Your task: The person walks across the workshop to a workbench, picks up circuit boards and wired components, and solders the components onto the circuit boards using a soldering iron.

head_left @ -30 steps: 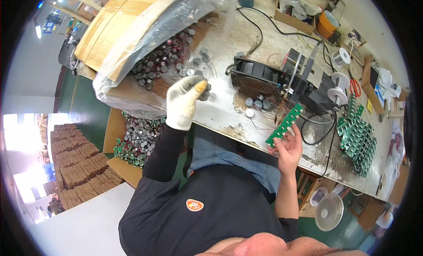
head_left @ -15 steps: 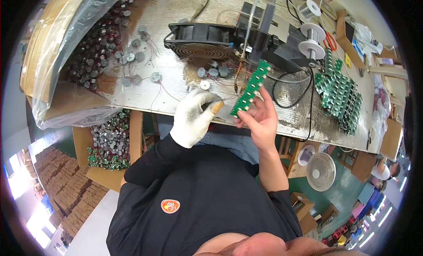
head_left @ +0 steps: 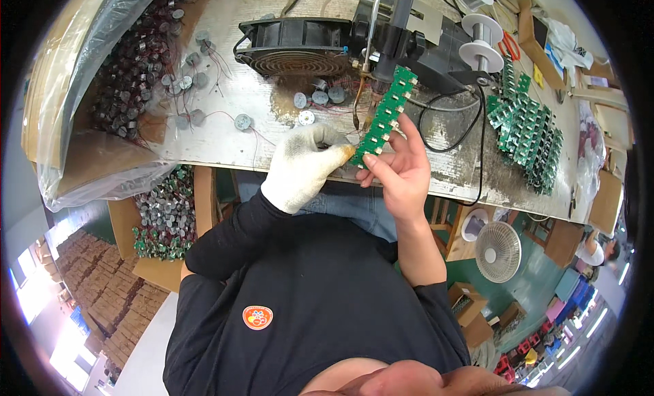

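My bare right hand [head_left: 398, 163] pinches a long green circuit board strip [head_left: 387, 116] by its lower end, thumb on top. The strip slants upward, small pale parts along its edge. My left hand [head_left: 303, 163], in a white glove with yellowed fingertips, is closed in a pinch. Those fingertips meet the lower left edge of the strip; whatever is between them is hidden. Just beyond the glove lies a pale round disc [head_left: 306, 117], with several grey round parts [head_left: 336, 95] and thin reddish wires behind it. A soldering tip [head_left: 357, 116] hangs just left of the strip.
A black fan [head_left: 296, 48] stands at the back beside the soldering machine. Solder spools [head_left: 481, 41] are at back right. Green boards [head_left: 524, 137] pile up on the right. At left, a plastic-lined box [head_left: 75, 123] spills wired round parts; below it sits a carton [head_left: 204, 198] of parts.
My left hand has moved right, its fingertips now meeting the board strip. The strip has tipped slightly more upright in my right hand. The view has shifted a little.
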The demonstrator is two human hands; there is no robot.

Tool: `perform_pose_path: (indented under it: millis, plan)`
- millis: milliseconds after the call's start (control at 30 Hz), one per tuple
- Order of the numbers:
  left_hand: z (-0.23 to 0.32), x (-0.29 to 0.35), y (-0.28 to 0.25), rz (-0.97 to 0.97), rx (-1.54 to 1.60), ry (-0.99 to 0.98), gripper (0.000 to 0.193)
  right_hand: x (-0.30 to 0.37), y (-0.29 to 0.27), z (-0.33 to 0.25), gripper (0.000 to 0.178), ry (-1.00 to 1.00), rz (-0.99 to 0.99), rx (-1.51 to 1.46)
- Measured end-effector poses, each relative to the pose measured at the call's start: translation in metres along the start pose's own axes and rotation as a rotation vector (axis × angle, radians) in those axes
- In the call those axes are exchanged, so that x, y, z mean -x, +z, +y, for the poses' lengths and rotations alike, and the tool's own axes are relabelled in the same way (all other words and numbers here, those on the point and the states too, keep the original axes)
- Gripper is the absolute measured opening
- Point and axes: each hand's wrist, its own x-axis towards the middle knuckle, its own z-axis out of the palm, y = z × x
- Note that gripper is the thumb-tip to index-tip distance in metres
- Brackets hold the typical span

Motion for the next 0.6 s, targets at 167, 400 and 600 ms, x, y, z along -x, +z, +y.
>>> perform_pose_path:
  millis: [167, 400, 600]
  plan:
    - [0.003, -0.003, 0.0003, 0.003, 0.149, -0.064, 0.018, -0.0019, 0.0018, -0.0001, 0.07, -0.019, 0.014, -0.029]
    - [0.0049, -0.0075, -0.0001, -0.012, 0.123, -0.038, 0.017, -0.0053, 0.0016, -0.0002, 0.071, -0.042, 0.026, -0.013]
    - [0.0056, -0.0084, -0.0023, -0.01, 0.039, -0.032, 0.013, -0.0062, 0.004, -0.0034, 0.071, -0.05, 0.012, -0.013]
